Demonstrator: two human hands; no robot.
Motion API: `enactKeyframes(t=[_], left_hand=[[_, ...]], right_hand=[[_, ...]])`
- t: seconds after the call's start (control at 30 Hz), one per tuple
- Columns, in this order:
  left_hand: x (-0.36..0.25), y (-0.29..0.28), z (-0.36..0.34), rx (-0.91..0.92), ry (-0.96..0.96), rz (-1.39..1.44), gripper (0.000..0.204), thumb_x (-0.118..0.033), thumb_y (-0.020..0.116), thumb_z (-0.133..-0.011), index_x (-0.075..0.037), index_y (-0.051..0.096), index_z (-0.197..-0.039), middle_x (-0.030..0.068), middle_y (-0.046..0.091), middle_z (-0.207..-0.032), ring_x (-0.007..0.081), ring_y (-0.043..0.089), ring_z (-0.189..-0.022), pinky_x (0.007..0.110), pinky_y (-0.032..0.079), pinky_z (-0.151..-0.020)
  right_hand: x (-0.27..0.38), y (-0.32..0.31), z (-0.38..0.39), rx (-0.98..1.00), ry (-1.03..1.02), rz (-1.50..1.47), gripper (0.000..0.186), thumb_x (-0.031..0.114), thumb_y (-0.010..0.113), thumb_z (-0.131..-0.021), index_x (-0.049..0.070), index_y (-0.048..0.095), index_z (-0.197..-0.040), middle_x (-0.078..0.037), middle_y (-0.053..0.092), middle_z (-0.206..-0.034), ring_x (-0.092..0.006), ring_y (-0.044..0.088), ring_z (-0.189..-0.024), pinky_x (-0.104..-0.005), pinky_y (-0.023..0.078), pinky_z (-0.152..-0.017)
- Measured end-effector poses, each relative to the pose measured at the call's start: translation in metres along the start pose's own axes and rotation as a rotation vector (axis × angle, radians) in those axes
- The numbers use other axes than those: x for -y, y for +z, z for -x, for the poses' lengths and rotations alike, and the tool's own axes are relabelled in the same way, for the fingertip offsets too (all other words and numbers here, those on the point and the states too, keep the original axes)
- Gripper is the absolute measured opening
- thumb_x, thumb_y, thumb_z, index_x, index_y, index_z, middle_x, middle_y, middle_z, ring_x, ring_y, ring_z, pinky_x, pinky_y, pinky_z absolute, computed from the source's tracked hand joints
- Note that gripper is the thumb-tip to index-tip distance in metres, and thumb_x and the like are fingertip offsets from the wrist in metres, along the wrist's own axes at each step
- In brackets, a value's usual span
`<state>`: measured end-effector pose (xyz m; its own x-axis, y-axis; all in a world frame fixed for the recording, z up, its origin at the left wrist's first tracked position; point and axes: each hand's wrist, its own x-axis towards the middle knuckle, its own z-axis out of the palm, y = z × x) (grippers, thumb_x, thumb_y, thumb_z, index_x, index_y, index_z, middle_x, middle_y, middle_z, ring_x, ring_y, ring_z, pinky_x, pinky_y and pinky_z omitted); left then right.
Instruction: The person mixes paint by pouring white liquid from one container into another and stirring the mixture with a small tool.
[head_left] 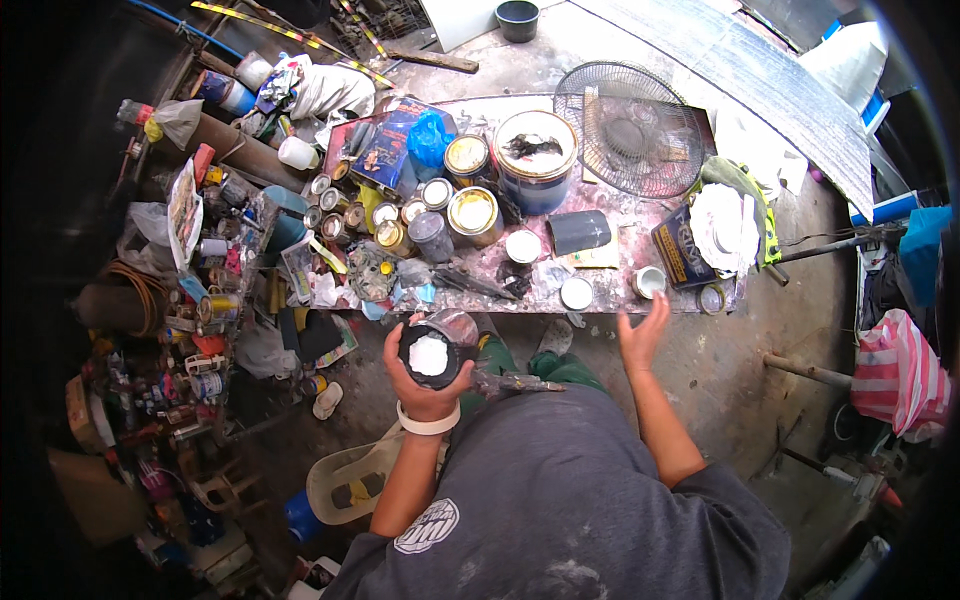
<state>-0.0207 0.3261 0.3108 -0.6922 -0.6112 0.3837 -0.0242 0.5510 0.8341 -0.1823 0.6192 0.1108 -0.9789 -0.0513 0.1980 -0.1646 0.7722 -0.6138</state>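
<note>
My left hand (425, 395) grips a dark round container (432, 345) with white material inside, held at my waist in front of the table. My right hand (642, 335) is raised with fingers apart and holds nothing, just below a small pale cup (650, 285) on the table's front edge. A white round lid or tin (576, 295) lies left of that cup, and a white-topped tin (522, 247) stands farther back. A smeared elongated object (515, 384) shows at my waist; I cannot make out what it is.
The paint-marked table (605, 298) bears several cans, a large bucket (536, 175) and a fan guard (625, 130). Piled cans and clutter (195, 330) crowd the left floor. A pale plastic chair (340, 480) is behind me at left; a pipe (805, 368) and striped bag (900, 375) sit right.
</note>
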Motion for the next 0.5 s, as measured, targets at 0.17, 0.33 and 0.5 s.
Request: enactKeyframes(t=[0.17,0.33,0.5], left_hand=[[0.005,-0.013,0.001,-0.005,0.006,-0.028,0.097,-0.015,0.089,-0.062,0.001,0.033,-0.14,0.0223,0.053,-0.132,0.0317,0.055,-0.121,0.041,0.044,-0.104],[0.016,-0.013,0.003,-0.034,-0.004,-0.043,0.099,-0.011,0.089,-0.059,0.001,0.033,-0.14,0.0235,0.053,-0.132,0.0332,0.056,-0.12,0.041,0.046,-0.103],[0.026,-0.024,0.018,-0.097,-0.07,-0.008,0.1,-0.011,0.09,-0.058,0.001,0.034,-0.139,0.0233,0.053,-0.131,0.0331,0.057,-0.119,0.042,0.046,-0.103]], right_hand=[[0.091,0.032,-0.037,0.454,-0.358,-0.094,0.064,0.016,0.075,-0.076,-0.002,0.047,-0.131,-0.024,0.047,-0.137,-0.0398,0.046,-0.128,-0.0492,0.037,-0.106],[0.147,0.111,-0.09,0.618,-0.626,0.288,0.06,0.022,0.075,-0.075,0.002,0.051,-0.126,-0.021,0.049,-0.135,-0.0364,0.051,-0.124,-0.0473,0.041,-0.103],[0.19,0.155,-0.097,0.885,-0.552,0.687,0.063,0.031,0.074,-0.078,0.007,0.051,-0.132,-0.016,0.049,-0.135,-0.0353,0.052,-0.123,-0.0489,0.046,-0.095]])
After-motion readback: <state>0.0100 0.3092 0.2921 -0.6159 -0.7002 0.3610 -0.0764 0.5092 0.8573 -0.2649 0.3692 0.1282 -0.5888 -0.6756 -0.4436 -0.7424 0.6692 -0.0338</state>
